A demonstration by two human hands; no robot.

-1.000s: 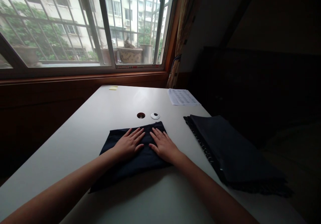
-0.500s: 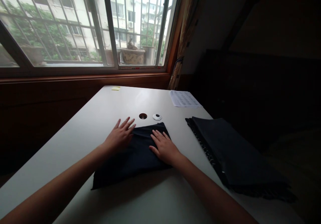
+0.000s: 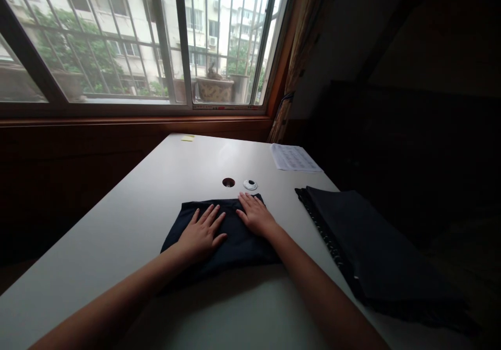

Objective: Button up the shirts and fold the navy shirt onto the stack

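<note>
A folded dark navy cloth (image 3: 230, 235) lies flat on the white table (image 3: 129, 224) in front of me. My left hand (image 3: 201, 234) rests palm down on the cloth's left half, fingers stretched out and slightly spread. My right hand (image 3: 255, 214) lies flat on the cloth's far right corner, fingers pointing toward the window. Neither hand holds anything.
A stack of dark folded fabric (image 3: 368, 251) with a patterned edge sits at the table's right side. Beyond the cloth are a cable hole (image 3: 228, 182) and its white cap (image 3: 250, 184). A printed sheet (image 3: 294, 157) and a yellow note (image 3: 188, 138) lie near the window.
My left hand has come back from the cloth's far left corner onto its left half. My right hand has slid forward to the far right corner. The cloth looks flatter.
</note>
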